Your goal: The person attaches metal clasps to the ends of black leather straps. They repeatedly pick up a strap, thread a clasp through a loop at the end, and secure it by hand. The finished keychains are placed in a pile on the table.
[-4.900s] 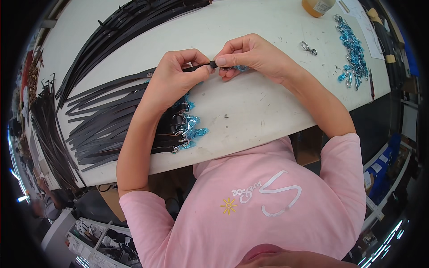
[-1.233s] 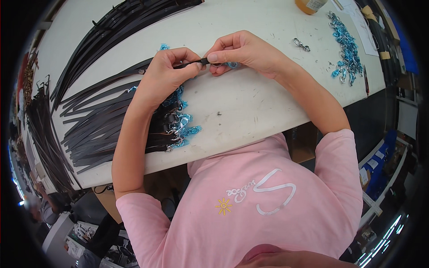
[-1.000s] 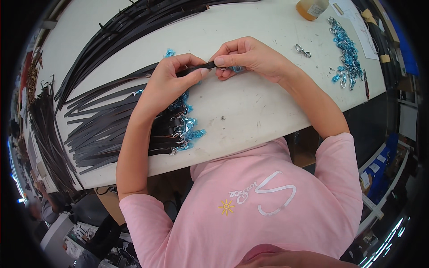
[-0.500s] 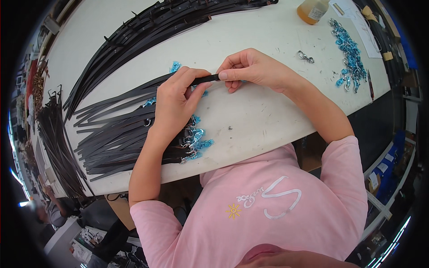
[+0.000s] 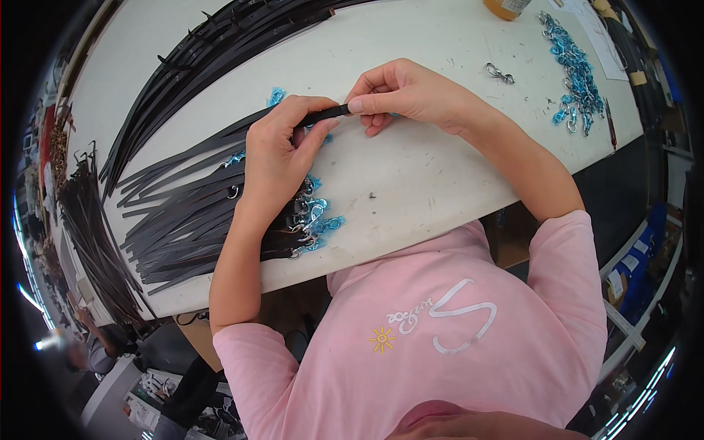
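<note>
A narrow black strap (image 5: 328, 114) is stretched between my two hands above the white table. My left hand (image 5: 281, 143) is closed round it, thumb and fingers pressing near its end. My right hand (image 5: 402, 94) pinches the tip of that strap between thumb and forefinger, its other fingers curled. Whatever the right fingertips cover is hidden. Under and beside my left wrist lies a pile of black straps (image 5: 187, 231), whose right ends carry metal snap hooks (image 5: 314, 216) in blue plastic wrap.
Longer black straps (image 5: 213, 55) curve across the table's far left. Another strap bundle (image 5: 99, 227) hangs over the left edge. At right lie a loose snap hook (image 5: 500, 72), a heap of blue-wrapped hooks (image 5: 576, 70) and a thin dark tool (image 5: 610, 125). A bottle (image 5: 507, 7) stands far right.
The whole view has shifted, so the table's things sit higher in the picture. Both hands keep their grip on the strap, in nearly the same spot over the table.
</note>
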The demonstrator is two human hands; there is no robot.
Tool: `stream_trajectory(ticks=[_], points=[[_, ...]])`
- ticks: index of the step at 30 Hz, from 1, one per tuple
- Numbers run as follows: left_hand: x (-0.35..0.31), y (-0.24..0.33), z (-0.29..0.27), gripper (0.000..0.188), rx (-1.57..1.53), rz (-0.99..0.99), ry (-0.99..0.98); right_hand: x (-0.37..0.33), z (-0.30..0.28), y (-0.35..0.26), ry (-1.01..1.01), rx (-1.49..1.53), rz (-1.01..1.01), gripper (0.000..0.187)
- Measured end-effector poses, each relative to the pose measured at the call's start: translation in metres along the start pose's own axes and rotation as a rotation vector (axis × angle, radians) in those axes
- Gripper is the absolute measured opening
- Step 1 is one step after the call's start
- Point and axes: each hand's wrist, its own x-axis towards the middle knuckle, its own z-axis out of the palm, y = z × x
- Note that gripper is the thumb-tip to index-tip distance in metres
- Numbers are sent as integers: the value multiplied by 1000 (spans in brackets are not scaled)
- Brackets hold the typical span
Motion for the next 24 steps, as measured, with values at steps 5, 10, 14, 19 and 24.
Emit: stream_trajectory(ticks=[5,10,14,19,24], points=[[0,-2,1,18,-26,-10,4,-1,-1,-2,-8,-3,-5,26],[1,2,-2,18,-3,-64,-38,-1,0,0,6,-15,-8,26],[0,2,-2,19,-3,-76,-49,0,0,1,1,-12,-12,27],[0,2,-2,18,-13,-79,-46,2,1,3,1,-31,-28,26],[0,3,-2,18,-13,-95,-54,3,2,4,0,-32,-37,26]])
